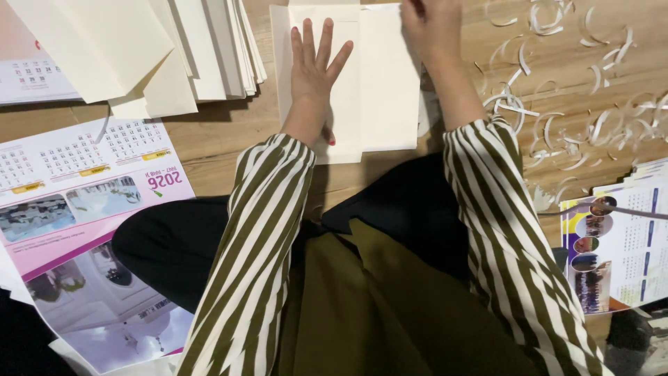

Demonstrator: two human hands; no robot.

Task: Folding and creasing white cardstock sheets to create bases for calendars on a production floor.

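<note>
A cream paper envelope (pixel 379 83) lies flat on the wooden floor in front of me. My left hand (pixel 314 61) rests flat on its left half, fingers spread, pressing it down. My right hand (pixel 431 24) sits at the envelope's upper right edge with the fingers curled against the paper; whether it pinches the edge is hidden by the frame's top. Both my arms wear sleeves striped olive and white.
A fanned stack of cream sheets (pixel 160 49) lies at the upper left. Printed calendar sheets lie at the left (pixel 76 209) and at the right edge (pixel 619 240). Several curled white paper strips (pixel 577 118) litter the wood at the right. My lap fills the bottom.
</note>
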